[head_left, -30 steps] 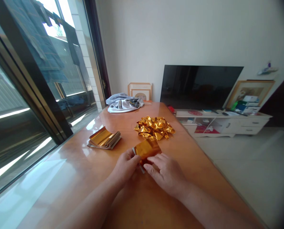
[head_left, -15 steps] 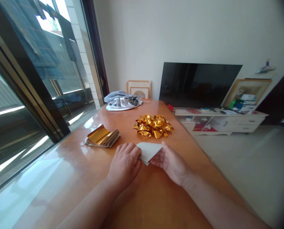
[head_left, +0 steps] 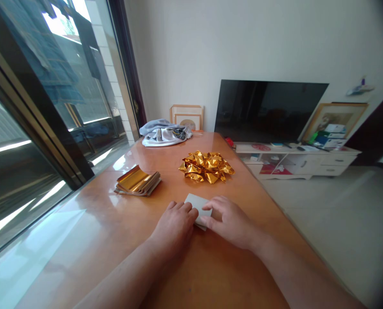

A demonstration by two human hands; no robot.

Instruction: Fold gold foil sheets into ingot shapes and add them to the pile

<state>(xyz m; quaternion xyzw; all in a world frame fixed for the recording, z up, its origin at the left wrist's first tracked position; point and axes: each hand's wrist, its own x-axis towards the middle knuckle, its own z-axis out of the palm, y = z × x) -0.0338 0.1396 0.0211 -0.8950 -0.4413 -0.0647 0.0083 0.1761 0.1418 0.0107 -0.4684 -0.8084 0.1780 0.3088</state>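
A small pale sheet of paper [head_left: 197,204], folded over on itself, lies low over the wooden table in front of me. My left hand [head_left: 178,221] is closed on its left side, knuckles up, fingertips hidden. At the right side, my right hand [head_left: 225,219] holds the paper with curled fingers and thumb, a gap showing between thumb and forefinger. Beyond the paper sits a heap of folded gold foil pieces [head_left: 206,166]. To the left rests a stack of gold foil paper [head_left: 138,181], its top sheet curling up.
A bundle of grey and white cloth [head_left: 164,134] lies at the table's [head_left: 191,274] far end, with framed pictures [head_left: 187,116] behind it. Right of the table stands a white cabinet [head_left: 310,165] below a large television [head_left: 270,111]. Glass sliding doors [head_left: 49,128] run along the left.
The paper's raised right part has come down flatter, and the sheet has turned slightly. My right hand has moved from beneath its right edge to over it. My left hand has shifted slightly right and nearer.
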